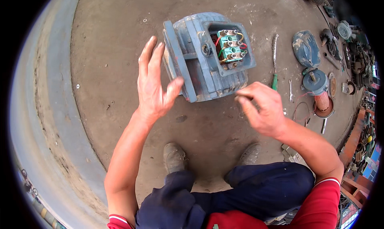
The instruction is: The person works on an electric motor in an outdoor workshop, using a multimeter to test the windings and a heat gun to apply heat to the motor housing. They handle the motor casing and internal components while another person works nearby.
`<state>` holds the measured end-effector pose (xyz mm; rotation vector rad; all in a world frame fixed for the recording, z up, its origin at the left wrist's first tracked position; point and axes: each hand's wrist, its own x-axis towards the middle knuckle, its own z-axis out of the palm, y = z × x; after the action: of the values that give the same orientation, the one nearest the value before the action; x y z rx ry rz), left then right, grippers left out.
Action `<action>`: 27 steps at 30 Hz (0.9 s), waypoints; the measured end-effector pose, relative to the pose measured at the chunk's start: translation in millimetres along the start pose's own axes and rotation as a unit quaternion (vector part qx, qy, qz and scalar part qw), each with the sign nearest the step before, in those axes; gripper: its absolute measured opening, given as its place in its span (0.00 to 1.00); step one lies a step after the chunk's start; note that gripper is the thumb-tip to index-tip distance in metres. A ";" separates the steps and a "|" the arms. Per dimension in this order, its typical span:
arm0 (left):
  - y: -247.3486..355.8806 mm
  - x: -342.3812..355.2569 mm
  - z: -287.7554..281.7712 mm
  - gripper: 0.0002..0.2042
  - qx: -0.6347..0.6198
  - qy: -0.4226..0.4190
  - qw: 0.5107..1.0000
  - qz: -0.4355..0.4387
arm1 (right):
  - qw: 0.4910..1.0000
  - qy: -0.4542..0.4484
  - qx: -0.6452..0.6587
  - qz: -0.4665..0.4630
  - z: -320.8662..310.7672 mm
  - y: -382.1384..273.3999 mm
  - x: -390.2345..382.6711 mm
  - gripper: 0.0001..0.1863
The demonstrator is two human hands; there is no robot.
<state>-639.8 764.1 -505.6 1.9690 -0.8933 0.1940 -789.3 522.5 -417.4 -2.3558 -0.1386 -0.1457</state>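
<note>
From afar, I see the blue motor (205, 65) at twelve o'clock. My left hand (155, 94) is wide open, empty, beside it; my right hand (262, 108) is half curled, can't tell if empty.

No lettering, label, number or sign can be read on the motor (204, 75), nor on the terminal block (231, 48) set in its box. The cover (306, 49) to the right of the motor shows no legible mark either. Far to the right of the motor and lower, the blue panels (376, 154) by the view's rim are too small and bent to tell whether they carry print.
</note>
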 end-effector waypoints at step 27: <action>-39.5 138.1 2.1 0.16 -0.065 -0.050 0.996 0.035 | 0.911 0.112 0.209 0.337 6.3 64.5 71.5 0.43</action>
<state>-514.5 703.8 -469.6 1.8404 -1.0142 0.0757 -709.1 485.4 -456.0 -1.8185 0.6874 -0.0380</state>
